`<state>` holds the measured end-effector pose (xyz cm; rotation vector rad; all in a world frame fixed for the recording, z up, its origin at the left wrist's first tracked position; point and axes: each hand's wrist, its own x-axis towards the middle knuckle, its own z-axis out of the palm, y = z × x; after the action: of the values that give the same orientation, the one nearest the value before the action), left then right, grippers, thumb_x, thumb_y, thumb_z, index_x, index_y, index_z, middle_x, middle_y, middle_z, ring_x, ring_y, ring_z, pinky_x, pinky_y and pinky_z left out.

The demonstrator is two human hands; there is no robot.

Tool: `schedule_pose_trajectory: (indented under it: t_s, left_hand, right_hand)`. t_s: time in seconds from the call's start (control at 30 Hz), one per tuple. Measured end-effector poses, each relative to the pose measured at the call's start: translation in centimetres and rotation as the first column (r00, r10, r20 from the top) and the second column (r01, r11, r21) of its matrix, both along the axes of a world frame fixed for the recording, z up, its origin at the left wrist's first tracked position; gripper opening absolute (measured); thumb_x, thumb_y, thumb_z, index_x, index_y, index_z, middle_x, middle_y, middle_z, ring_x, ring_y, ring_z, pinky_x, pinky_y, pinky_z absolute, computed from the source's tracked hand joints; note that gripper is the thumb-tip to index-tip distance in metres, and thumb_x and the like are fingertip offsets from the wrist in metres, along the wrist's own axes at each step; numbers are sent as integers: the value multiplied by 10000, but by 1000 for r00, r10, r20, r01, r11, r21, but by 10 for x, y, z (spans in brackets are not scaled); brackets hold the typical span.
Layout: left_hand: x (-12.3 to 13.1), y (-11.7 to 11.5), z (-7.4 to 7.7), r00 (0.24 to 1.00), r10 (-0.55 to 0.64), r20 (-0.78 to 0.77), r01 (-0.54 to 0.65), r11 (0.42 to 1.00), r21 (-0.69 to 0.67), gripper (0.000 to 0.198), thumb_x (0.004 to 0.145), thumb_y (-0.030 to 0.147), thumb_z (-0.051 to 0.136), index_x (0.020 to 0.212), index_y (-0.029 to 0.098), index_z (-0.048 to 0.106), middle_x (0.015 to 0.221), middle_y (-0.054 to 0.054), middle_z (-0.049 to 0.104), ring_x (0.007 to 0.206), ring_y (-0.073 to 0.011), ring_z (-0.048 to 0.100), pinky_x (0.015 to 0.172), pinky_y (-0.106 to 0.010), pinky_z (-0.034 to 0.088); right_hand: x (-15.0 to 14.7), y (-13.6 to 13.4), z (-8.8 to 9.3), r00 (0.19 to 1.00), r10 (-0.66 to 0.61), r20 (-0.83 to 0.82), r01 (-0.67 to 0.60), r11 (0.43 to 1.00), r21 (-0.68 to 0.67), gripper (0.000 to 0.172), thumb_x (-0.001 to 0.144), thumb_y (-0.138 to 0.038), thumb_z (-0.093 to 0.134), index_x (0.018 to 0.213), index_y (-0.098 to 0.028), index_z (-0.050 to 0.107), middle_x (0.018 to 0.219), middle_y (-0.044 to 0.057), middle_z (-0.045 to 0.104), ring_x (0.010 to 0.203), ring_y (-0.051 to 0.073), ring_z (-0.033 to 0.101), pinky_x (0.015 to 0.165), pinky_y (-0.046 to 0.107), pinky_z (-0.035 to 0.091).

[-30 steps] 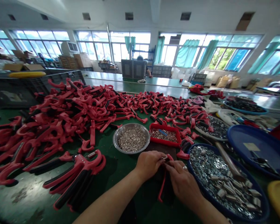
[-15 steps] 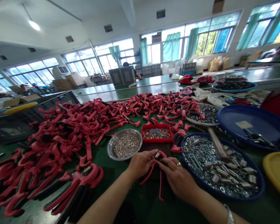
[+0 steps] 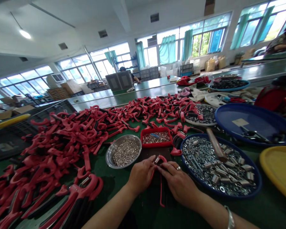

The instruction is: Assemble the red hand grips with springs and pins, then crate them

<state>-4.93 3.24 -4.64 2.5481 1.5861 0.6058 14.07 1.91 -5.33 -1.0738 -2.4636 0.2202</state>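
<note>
While the left hand [image 3: 141, 175] and right hand [image 3: 178, 183] pinch a red plastic handle [image 3: 162, 158], fingers closed on it, washers [image 3: 200, 152] fill a blue tray [image 3: 220, 194] nearby (steel, by the look).

Left hand [image 3: 141, 176], right hand [image 3: 179, 185], nearly touching

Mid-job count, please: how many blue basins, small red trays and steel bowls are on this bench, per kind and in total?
Blue basins: 3 (washers and springs, tools, dark parts)
Small red tray: 1
Steel bowl: 1
Total: 5
</note>
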Motion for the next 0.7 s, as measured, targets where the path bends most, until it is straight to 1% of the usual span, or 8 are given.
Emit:
schedule_pose_trajectory:
  t_s: [0.07, 0.23, 0.3, 0.43, 0.5, 0.57, 0.63, 0.7]
  left_hand:
    - [-2, 1, 0, 1000, -27, 11, 27, 1000, -10, 375, 883, 250, 390, 1255, 206, 403, 960, -48, 659, 849, -152, 622, 773, -261, 488]
    - [1, -1, 13, 943, -135, -304, 127, 991, -46, 483, 855, 160, 377, 1332, 198, 303, 891, -59, 643, 755, -175, 616, 653, -280, 500]
    - [3, -4, 17, 920, -140, -365, 128, 990, -57, 528, 830, 124, 393, 1342, 182, 280, 905, -64, 636, 758, -187, 614, 641, -296, 504]
    - [0, -9, 14, 969, -88, -231, 77, 995, -57, 437, 861, 167, 375, 1297, 196, 366, 951, -57, 637, 801, -165, 619, 712, -283, 509]
    - [-3, -11, 11, 996, -27, -90, 25, 999, -24, 352, 887, 217, 351, 1220, 189, 464, 1050, -67, 621, 896, -149, 607, 798, -257, 490]
    - [-4, -15, 10, 1000, -2, -24, 2, 1000, 6, 321, 890, 244, 359, 1160, 195, 525, 1146, -64, 587, 976, -147, 581, 853, -247, 468]
    - [-2, -18, 13, 997, -41, -66, 42, 999, 8, 309, 875, 252, 397, 1145, 227, 545, 1166, -40, 581, 999, -163, 569, 862, -275, 469]
    - [4, -21, 20, 987, -79, -142, 78, 997, -9, 302, 859, 257, 430, 1133, 258, 557, 1134, -17, 603, 969, -181, 575, 847, -320, 480]
  right_hand:
    - [1, 0, -1, 1000, -6, -4, 7, 1000, 17, 539, 760, -67, 388, 1279, -196, 453, 1222, 97, 503, 1132, 230, 402, 922, 370, 426]
    - [-2, -1, -2, 1000, -8, -1, 8, 1000, -18, 573, 708, -55, 409, 1264, -178, 471, 1240, 103, 491, 1145, 232, 397, 939, 362, 413]
    - [-5, -3, 0, 1000, -9, 9, 9, 999, -32, 601, 675, -43, 415, 1257, -178, 477, 1249, 100, 485, 1156, 237, 397, 936, 361, 415]
    - [12, -10, 18, 997, -69, -42, 73, 993, 88, 483, 767, -97, 393, 1236, -162, 489, 1245, 106, 489, 1123, 218, 450, 915, 343, 433]
    - [40, -8, 35, 958, -250, -137, 276, 934, 228, 406, 836, -195, 385, 1226, -160, 491, 1210, 119, 510, 1091, 235, 476, 902, 378, 432]
    - [77, 1, 52, 820, -524, -230, 572, 770, 284, 405, 838, -323, 416, 1193, -154, 515, 1176, 148, 523, 1067, 309, 479, 876, 474, 413]
    - [114, 17, 62, 674, -726, -137, 738, 662, 126, 506, 798, -426, 469, 1194, -113, 506, 1184, 200, 502, 1057, 387, 468, 840, 557, 386]
    - [139, 33, 65, 645, -758, -98, 739, 651, -174, 650, 698, -479, 586, 1194, -70, 492, 1122, 226, 533, 996, 384, 513, 826, 540, 399]
